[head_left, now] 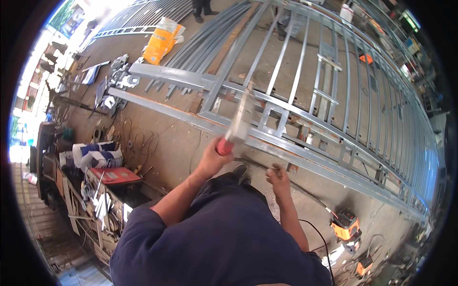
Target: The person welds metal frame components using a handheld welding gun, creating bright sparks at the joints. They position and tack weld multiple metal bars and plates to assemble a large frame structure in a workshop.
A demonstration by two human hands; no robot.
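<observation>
My left hand (213, 159) is closed around the red handle of a tool (240, 125) with a long pale head, smeared by motion. The tool points away from me, over the near edge of a silvery metal frame (215, 95) with many parallel bars. Lower and to the right, my right hand (279, 180) is raised apart from the frame with its fingers curled. Whether it holds something small cannot be made out. A dark cable (305, 189) runs close by this hand. Beneath the frame's near side lies a long metal beam (162, 108).
Loose grey metal tubes (205, 52) lie beyond the frame, beside a yellow-orange bag (162, 42). A cluttered bench with a red case (116, 175) stands at left. An orange-and-black machine (347, 226) sits at right. Another person's legs (202, 7) show at the far edge.
</observation>
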